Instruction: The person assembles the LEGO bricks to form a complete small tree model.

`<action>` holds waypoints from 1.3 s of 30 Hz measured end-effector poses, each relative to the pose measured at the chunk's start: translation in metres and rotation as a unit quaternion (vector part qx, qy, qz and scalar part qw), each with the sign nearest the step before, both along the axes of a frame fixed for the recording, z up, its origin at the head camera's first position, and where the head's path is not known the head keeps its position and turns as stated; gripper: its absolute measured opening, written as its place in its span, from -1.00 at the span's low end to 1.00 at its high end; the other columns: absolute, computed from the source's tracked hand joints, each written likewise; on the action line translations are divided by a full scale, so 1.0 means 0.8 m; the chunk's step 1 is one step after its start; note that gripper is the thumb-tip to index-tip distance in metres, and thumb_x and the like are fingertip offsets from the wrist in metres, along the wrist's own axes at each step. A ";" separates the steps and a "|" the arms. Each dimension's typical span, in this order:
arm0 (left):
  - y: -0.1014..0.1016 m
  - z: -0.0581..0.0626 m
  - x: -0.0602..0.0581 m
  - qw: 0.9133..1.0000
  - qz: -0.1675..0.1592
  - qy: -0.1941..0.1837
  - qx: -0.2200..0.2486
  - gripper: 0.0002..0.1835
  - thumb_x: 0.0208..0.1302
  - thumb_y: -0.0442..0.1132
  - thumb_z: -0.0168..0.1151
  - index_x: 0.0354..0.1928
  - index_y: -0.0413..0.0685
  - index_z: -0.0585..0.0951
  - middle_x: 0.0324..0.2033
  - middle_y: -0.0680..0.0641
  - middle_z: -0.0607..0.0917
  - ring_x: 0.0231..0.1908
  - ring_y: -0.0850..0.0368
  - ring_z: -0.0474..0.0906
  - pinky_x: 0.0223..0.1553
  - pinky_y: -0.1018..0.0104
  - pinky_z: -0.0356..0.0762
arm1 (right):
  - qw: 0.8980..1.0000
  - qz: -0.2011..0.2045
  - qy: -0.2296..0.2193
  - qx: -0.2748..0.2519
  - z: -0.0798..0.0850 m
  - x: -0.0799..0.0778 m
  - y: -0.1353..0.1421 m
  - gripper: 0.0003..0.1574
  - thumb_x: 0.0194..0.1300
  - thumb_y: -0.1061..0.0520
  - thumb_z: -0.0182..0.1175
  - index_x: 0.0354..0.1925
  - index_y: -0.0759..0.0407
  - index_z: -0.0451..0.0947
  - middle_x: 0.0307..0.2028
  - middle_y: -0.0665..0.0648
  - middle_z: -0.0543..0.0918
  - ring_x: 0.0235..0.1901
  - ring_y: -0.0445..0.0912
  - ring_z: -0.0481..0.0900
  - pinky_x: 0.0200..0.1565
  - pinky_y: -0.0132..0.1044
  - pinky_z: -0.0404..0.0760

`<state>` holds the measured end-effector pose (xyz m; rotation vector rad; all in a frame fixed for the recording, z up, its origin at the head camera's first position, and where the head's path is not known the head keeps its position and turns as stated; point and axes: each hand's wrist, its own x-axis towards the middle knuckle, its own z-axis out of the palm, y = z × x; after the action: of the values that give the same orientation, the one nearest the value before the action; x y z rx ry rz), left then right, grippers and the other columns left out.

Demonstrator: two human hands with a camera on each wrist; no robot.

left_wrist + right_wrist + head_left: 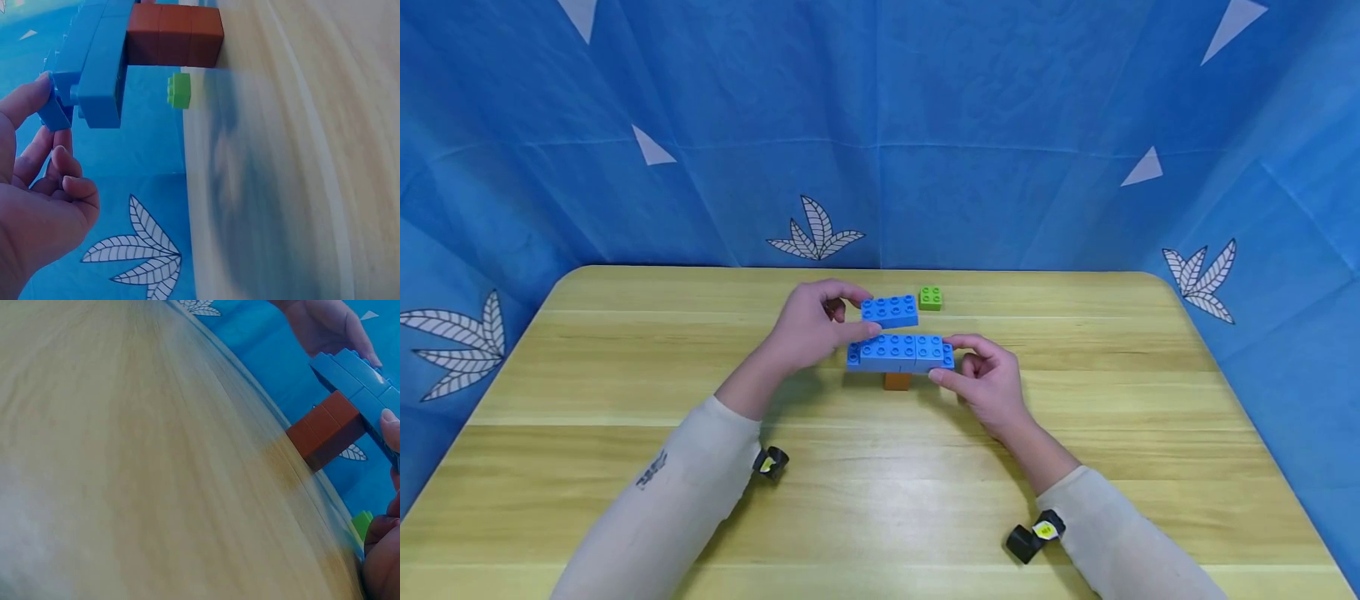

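My left hand (808,325) pinches a blue toy building brick (890,312) with two rows of studs, between thumb and fingers. This brick is just behind and above a layered row of blue bricks (891,354); the left wrist view shows it tilted beside the row's studded top. Brown stacked bricks (175,35) carry the row like a short column on the table. At the row's right end, my right hand (988,383) holds the bricks between thumb and index finger. In the right wrist view the brown column (325,431) stands upright under the blue layers.
A small green brick (930,298) with several studs lies on the wooden table (880,500) behind the blue row. A blue cloth (970,125) with leaf and triangle prints hangs behind the table's back edge. Both sleeves carry a black strap device (771,462).
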<state>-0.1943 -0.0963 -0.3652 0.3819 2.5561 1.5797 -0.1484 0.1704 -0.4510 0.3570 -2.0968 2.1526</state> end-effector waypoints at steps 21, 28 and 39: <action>0.009 0.001 0.017 0.996 -0.065 0.062 -0.013 -0.62 0.05 -0.16 0.59 -0.06 -0.02 0.74 -0.24 0.03 0.64 -0.26 -0.08 0.43 -0.32 0.14 0.37 | 1.000 0.006 -0.001 0.002 -0.001 0.000 0.002 -0.55 0.09 0.41 0.47 -0.01 0.34 0.64 -0.66 0.16 0.30 -0.67 -0.10 0.22 -0.68 -0.37 0.18; 0.010 0.002 0.020 0.993 -0.082 0.081 -0.023 -0.62 0.05 -0.18 0.59 -0.06 -0.04 0.74 -0.22 0.07 0.65 -0.25 0.02 0.42 -0.34 0.15 0.41 | 1.000 0.009 0.001 0.000 0.001 -0.001 0.002 -0.54 0.08 0.38 0.49 -0.01 0.30 0.65 -0.66 0.14 0.30 -0.67 -0.11 0.22 -0.68 -0.36 0.18; 0.009 0.004 0.024 0.991 -0.089 0.094 -0.040 -0.63 0.05 -0.19 0.59 -0.07 -0.05 0.73 -0.22 0.08 0.64 -0.23 0.03 0.42 -0.39 0.17 0.44 | 1.000 0.000 -0.002 0.017 0.005 0.000 0.001 -0.51 0.03 0.46 0.48 -0.02 0.35 0.64 -0.68 0.16 0.30 -0.69 -0.12 0.22 -0.70 -0.38 0.20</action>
<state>-0.1755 -0.0890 -0.3619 0.7607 2.6236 1.4364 -0.1482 0.1714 -0.4467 0.3568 -2.1375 2.1216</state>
